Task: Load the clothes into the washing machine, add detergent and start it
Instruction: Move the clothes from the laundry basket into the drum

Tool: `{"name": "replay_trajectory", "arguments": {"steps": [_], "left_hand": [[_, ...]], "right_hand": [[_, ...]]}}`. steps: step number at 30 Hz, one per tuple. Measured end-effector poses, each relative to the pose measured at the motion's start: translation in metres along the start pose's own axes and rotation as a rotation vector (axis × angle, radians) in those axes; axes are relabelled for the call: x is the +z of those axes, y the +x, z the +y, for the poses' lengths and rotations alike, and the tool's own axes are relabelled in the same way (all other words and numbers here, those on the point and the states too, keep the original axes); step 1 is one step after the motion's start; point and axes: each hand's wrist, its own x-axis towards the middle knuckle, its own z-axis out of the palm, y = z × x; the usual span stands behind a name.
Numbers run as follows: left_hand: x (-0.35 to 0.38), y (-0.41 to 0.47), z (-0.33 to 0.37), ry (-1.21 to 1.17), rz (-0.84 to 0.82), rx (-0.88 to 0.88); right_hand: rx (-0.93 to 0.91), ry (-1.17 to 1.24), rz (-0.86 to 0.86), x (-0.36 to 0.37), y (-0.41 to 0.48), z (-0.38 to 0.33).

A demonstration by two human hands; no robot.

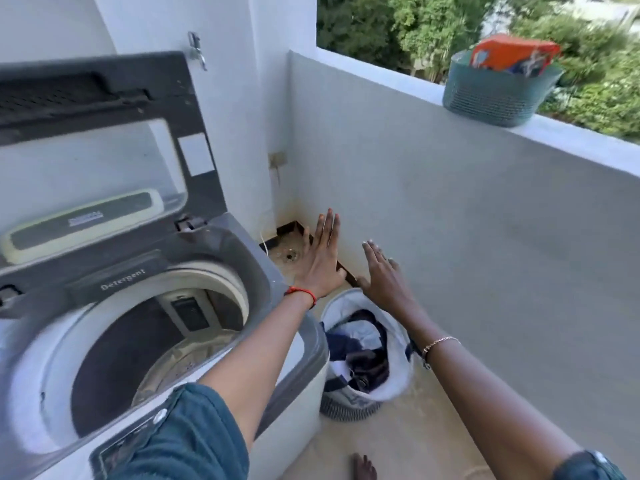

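A top-loading washing machine (298, 344) stands at the left with its lid (104, 150) raised and its drum (138, 358) showing no clothes. To its right, on the floor, a white laundry basket (398, 372) holds dark and light clothes (363, 351). My left hand (320, 261) and my right hand (384, 275) both hover above the basket, fingers spread, holding nothing. An orange detergent pack (512, 51) sits in a teal basket (491, 95) on the balcony ledge at the upper right.
A grey balcony wall (485, 237) runs along the right, close behind the laundry basket. A floor drain (289, 256) lies in the corner behind the machine. My bare foot (363, 467) is on the beige floor at the bottom.
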Motion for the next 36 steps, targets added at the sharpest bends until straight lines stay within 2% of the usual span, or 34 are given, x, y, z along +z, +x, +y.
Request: {"name": "replay_trajectory", "arguments": {"steps": [13,25,29,36], "left_hand": [[0.189,0.044,0.026,-0.073,-0.262,-0.166],[0.438,0.020,-0.037,0.064,-0.526,-0.097],[0.498,0.013,-0.063,0.137,-0.584,-0.063],[0.564,0.044,-0.093,0.160,-0.632,-0.033]], "right_hand": [[0.014,0.013,-0.119,0.124,0.041,0.153],[0.123,-0.088,-0.284,0.344,0.021,0.282],[0.113,-0.084,-0.358,0.401,0.027,0.307],[0.110,-0.075,-0.334,0.471,0.064,0.330]]}}
